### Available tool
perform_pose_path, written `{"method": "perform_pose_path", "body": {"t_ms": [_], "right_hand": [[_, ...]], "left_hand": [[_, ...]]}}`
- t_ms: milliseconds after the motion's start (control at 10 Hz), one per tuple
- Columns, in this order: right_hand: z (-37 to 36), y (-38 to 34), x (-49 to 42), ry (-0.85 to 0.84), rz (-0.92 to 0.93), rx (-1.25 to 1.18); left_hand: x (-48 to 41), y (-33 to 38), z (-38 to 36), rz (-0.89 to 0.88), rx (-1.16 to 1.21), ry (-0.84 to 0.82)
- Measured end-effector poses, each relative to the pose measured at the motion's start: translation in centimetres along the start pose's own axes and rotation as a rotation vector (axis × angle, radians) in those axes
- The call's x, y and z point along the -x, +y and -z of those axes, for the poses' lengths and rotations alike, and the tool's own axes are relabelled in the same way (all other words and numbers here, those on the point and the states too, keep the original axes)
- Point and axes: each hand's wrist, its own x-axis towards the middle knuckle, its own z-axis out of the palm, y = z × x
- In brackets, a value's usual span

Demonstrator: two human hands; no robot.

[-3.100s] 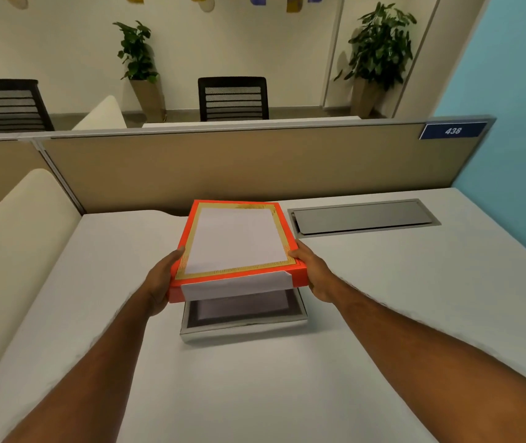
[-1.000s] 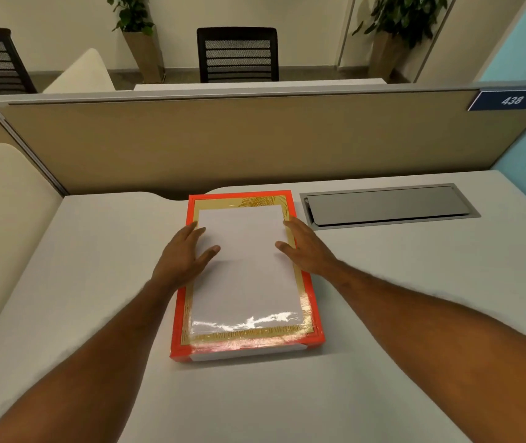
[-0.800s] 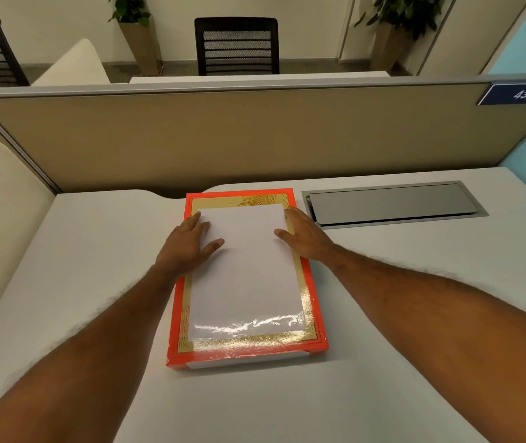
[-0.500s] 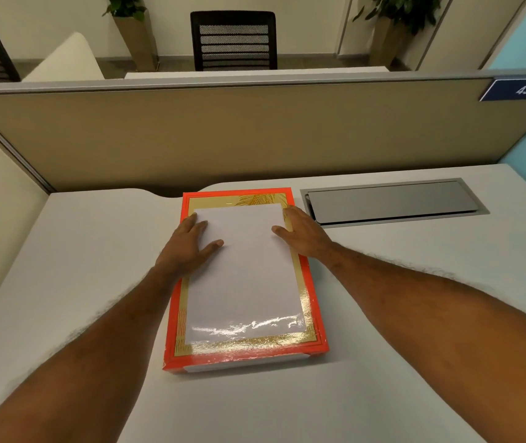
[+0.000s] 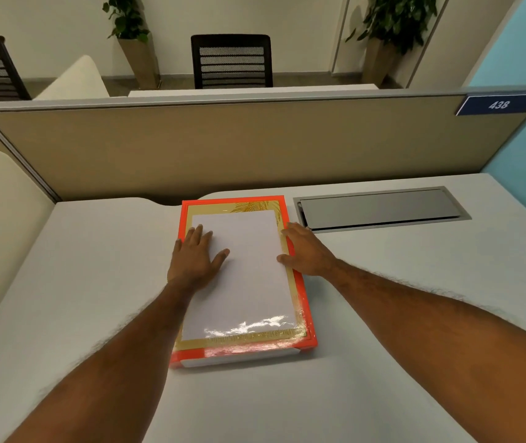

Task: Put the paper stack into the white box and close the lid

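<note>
The box's lid (image 5: 248,282), orange-edged with a gold border and a white middle, lies flat on the white box, whose white front edge (image 5: 239,358) shows beneath it. The box sits in the middle of the white desk (image 5: 399,314). My left hand (image 5: 196,257) lies flat on the lid's left side with fingers spread. At the lid's right edge my right hand (image 5: 308,249) lies flat, thumb on the lid. The paper stack is hidden from view.
A grey cable hatch (image 5: 380,209) is set into the desk right of the box. A beige partition (image 5: 255,145) with a blue "438" label (image 5: 498,104) runs behind. A cream cushioned panel (image 5: 2,225) borders the desk's left side.
About three seconds ago both hands held the lid above the open box. Now it rests on the box with both hands flat on top. In the last second the hands have barely moved.
</note>
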Motion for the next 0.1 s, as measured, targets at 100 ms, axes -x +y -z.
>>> {"method": "perform_pose_path", "body": {"t_ms": [100], "right_hand": [[0.46, 0.09, 1.60, -0.013, -0.005, 0.018]], "left_hand": [[1.04, 1.25, 0.50, -0.017, 0.014, 0.017]]}}
